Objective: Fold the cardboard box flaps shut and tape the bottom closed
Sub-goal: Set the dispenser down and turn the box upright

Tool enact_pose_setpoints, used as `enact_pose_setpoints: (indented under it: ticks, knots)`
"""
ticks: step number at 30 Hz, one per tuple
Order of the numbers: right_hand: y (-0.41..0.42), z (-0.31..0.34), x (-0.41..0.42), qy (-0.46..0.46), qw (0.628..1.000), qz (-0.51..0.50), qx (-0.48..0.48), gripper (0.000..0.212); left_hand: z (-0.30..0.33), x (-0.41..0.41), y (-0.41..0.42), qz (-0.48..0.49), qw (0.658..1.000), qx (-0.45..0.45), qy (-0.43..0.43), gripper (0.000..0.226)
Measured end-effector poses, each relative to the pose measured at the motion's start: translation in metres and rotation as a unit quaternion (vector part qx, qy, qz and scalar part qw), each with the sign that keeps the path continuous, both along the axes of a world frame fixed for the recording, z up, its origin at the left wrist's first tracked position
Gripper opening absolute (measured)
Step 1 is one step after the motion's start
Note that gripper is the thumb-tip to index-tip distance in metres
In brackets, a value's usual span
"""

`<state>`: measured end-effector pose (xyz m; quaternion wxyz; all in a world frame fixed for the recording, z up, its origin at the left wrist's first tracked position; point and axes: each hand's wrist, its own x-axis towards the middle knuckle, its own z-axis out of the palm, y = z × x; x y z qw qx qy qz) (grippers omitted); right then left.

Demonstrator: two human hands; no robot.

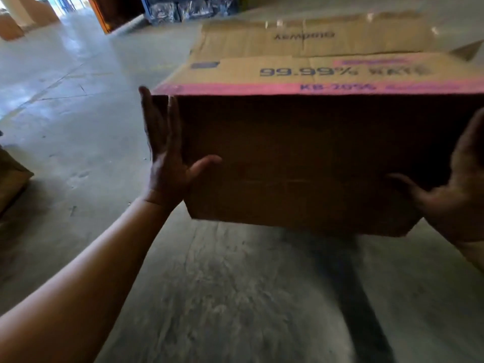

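A large brown cardboard box (301, 158) is held up off the concrete floor, its shaded side facing me. Its top face carries a pink band and blue print, and a far flap lies folded back. My left hand (167, 163) presses flat against the box's left side, fingers straight up and thumb spread onto the near face. My right hand (455, 187) presses the right side the same way, partly cut off by the frame edge. The box is clamped between both palms. No tape is visible.
Grey concrete floor (78, 127) spreads all around. Another cardboard piece (10, 176) sits at the left edge. More boxes (10, 27) stand far left at the back, and blue wrapped goods (188, 6) lie at the far centre.
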<state>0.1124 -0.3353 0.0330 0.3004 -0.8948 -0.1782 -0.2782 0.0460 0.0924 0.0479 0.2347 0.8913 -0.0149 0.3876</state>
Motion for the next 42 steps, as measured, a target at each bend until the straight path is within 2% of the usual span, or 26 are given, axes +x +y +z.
enact_pose_setpoints:
  ticks: [1,2,4,6,11,14,15,17,19,25,29,33,34,36,37,39,42]
  knots:
    - [-0.008,-0.024,-0.028,0.007,0.998,-0.053,0.011,0.124,-0.01,-0.008,-0.003,-0.024,1.0,0.014,-0.005,0.113]
    - [-0.024,-0.025,-0.017,0.003,0.997,-0.074,-0.017,0.12,-0.02,-0.014,-0.004,-0.052,0.998,0.023,-0.006,0.114]
    - [-0.021,-0.046,-0.055,-0.044,0.995,-0.073,-0.06,0.113,-0.045,-0.031,-0.01,-0.057,0.997,0.042,-0.011,0.114]
    - [-0.017,-0.049,-0.065,-0.069,0.993,-0.057,-0.072,0.112,-0.063,-0.037,-0.009,-0.047,0.998,0.037,0.004,0.113]
    - [-0.013,-0.092,-0.081,-0.046,0.995,-0.06,-0.064,0.108,-0.103,-0.049,-0.02,0.0,0.998,0.058,0.039,0.113]
    - [-0.01,-0.114,-0.089,-0.034,0.996,-0.062,-0.06,0.101,-0.122,-0.057,-0.026,0.044,0.995,0.03,0.084,0.116]
    - [-0.009,-0.117,-0.09,-0.029,0.995,-0.068,-0.068,0.099,-0.126,-0.056,-0.025,0.052,0.992,0.03,0.107,0.113]
    - [-0.009,-0.117,-0.088,-0.021,0.995,-0.074,-0.067,0.098,-0.13,-0.054,-0.018,0.07,0.981,0.086,0.158,0.094]
    - [-0.007,-0.111,-0.09,-0.011,0.995,-0.075,-0.064,0.098,-0.13,-0.054,-0.016,0.079,0.975,0.11,0.179,0.093]
    - [-0.008,-0.099,-0.102,-0.052,0.997,-0.034,-0.054,0.093,-0.114,-0.067,-0.023,0.023,0.994,0.065,0.087,0.106]
    - [-0.011,-0.071,-0.109,-0.092,0.992,-0.081,0.0,0.083,-0.09,-0.068,-0.015,0.038,0.996,0.047,0.065,0.089]
    - [-0.039,-0.042,-0.069,-0.13,0.986,-0.1,0.037,0.072,-0.031,-0.044,-0.01,0.051,0.998,0.019,0.021,0.08]
    - [-0.044,-0.031,-0.055,-0.118,0.987,-0.09,0.064,0.068,-0.014,-0.032,-0.007,0.049,0.998,0.005,0.032,0.079]
    - [-0.043,0.002,-0.034,-0.06,0.992,-0.06,0.092,0.059,0.015,-0.004,0.0,0.029,0.993,-0.011,0.11,0.083]
    - [-0.039,0.019,-0.024,-0.015,0.996,-0.053,0.07,0.06,0.025,0.01,0.004,0.013,0.986,-0.001,0.169,0.09]
    - [-0.031,0.042,-0.003,0.086,0.993,-0.068,-0.039,0.073,0.035,0.032,0.007,-0.012,0.951,0.029,0.308,0.103]
    - [-0.024,0.048,0.018,0.28,0.949,-0.073,-0.124,0.096,0.032,0.046,0.008,-0.027,0.888,0.046,0.457,0.115]
